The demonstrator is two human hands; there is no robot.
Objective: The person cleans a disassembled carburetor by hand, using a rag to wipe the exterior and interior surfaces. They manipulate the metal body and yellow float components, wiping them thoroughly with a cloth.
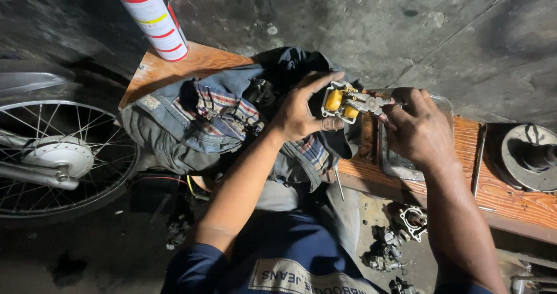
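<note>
My left hand (pixel 301 111) holds a small metal carburetor body (pixel 343 102) with two yellow floats, thumb under it and fingers spread above. My right hand (pixel 415 128) grips the part's right end, fingers closed around a metal piece at that side. Both hands hover over a wooden bench (pixel 499 189), above a heap of worn cloth (pixel 214 117).
A red and white spray can (pixel 152 16) stands at the bench's far left corner. A clear tray (pixel 400 163) lies under my right hand. A round metal engine part (pixel 531 157) sits at the right. A spoked wheel (pixel 55 154) is left; small metal parts (pixel 400 236) lie on the floor.
</note>
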